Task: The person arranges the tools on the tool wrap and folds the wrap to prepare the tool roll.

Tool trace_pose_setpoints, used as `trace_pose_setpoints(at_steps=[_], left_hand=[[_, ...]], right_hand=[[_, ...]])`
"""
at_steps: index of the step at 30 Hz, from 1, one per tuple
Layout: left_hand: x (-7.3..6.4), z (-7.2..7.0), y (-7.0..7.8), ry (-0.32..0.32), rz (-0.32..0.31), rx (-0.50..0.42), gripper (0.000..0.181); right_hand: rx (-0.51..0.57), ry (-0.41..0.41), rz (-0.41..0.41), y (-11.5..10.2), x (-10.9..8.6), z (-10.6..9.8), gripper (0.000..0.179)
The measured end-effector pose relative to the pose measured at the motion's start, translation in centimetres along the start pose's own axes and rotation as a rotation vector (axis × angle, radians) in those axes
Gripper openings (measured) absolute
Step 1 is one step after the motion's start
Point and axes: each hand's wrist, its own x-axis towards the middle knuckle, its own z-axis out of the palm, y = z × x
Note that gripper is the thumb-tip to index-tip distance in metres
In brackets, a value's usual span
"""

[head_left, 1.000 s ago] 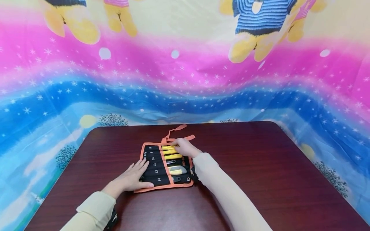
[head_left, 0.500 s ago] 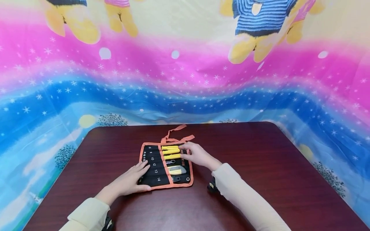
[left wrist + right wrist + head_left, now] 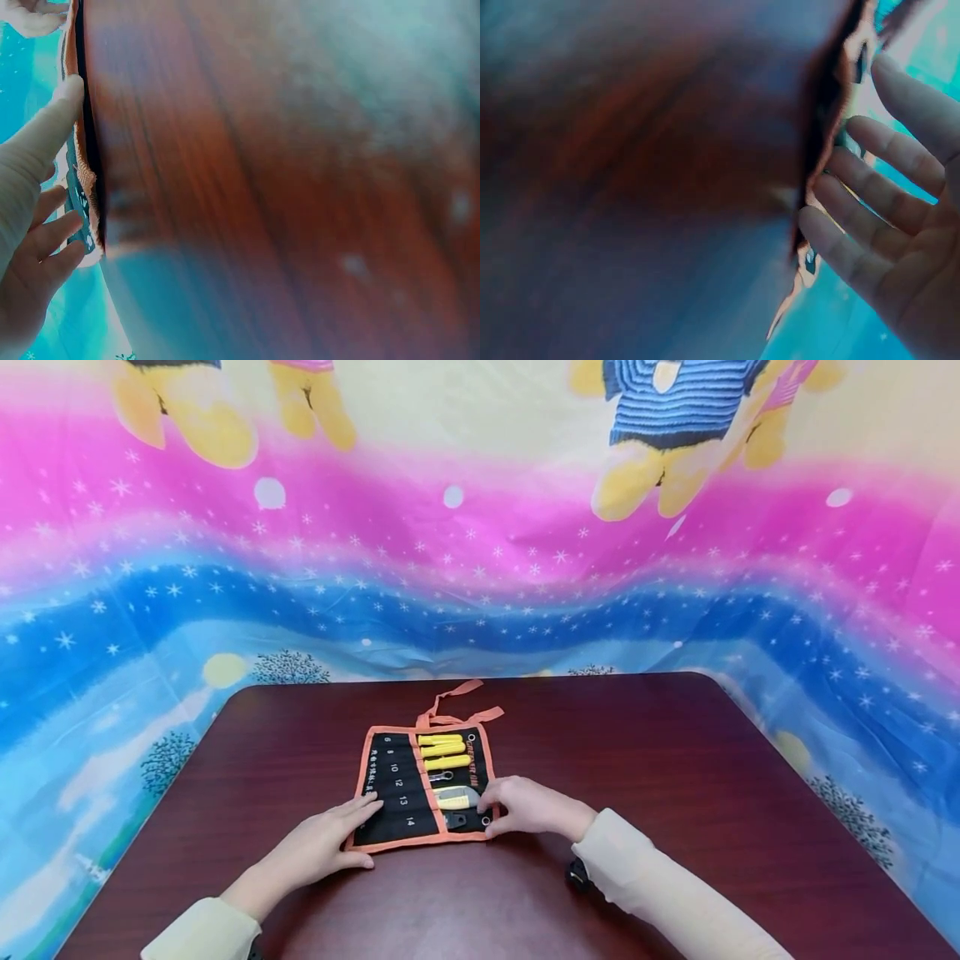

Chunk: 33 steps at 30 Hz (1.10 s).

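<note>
A black tool roll with orange trim [image 3: 390,828] lies unrolled on the table, its pockets numbered. Yellow-handled tools [image 3: 442,762] fill the far pockets. Nearer, a utility knife [image 3: 453,799], a wrench's ring end [image 3: 443,776] and a black clip-like piece [image 3: 456,819] poke out. My left hand [image 3: 318,843] rests at the roll's near left corner, fingertips over its left part and thumb along the near edge. My right hand [image 3: 531,806] is at the right edge, its loosely bent fingertips overlapping the knife's end. In the right wrist view, the right-hand fingers [image 3: 877,184] are spread along the roll's edge.
Two orange tie straps [image 3: 450,702] trail from the roll's far edge across the dark red wooden table [image 3: 660,760]. A printed cloth backdrop [image 3: 480,568] hangs behind the table and along its sides.
My right hand has moved from the yellow tools at the far right toward the near right corner, uncovering them. My left hand has slid a little toward the near left corner.
</note>
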Motion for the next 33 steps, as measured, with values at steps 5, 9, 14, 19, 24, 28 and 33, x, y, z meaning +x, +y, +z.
trace_pose_setpoints(at_steps=[5, 9, 14, 19, 24, 28, 33], left_hand=[[-0.2, -0.1, -0.2, 0.005, 0.018, 0.03, 0.067], [-0.3, 0.0, -0.2, 0.023, 0.052, 0.065, 0.061], [-0.2, -0.1, 0.0, 0.033, 0.078, 0.109, 0.057], [0.0, -0.3, 0.3, 0.044, 0.093, 0.143, 0.043], [0.1, -0.4, 0.5, 0.072, 0.123, 0.153, 0.03], [0.2, -0.6, 0.4, 0.093, 0.116, 0.114, 0.026], [0.8, -1.3, -0.2, 0.153, 0.031, 0.014, 0.02]], right_hand=[[-0.108, -0.015, -0.032, -0.3, 0.1, 0.5, 0.028], [-0.157, -0.003, -0.033, -0.5, 0.0, 0.6, 0.027], [-0.181, 0.004, -0.045, -0.8, -0.2, 0.6, 0.014], [-0.175, 0.038, -0.09, -0.9, -0.4, 0.4, 0.007], [-0.056, 0.073, -0.067, -0.5, -0.7, 0.1, 0.01], [0.089, 0.085, -0.029, 0.0, -0.8, -0.3, 0.011], [0.246, 0.137, 0.021, 0.9, -0.6, -0.8, 0.011]])
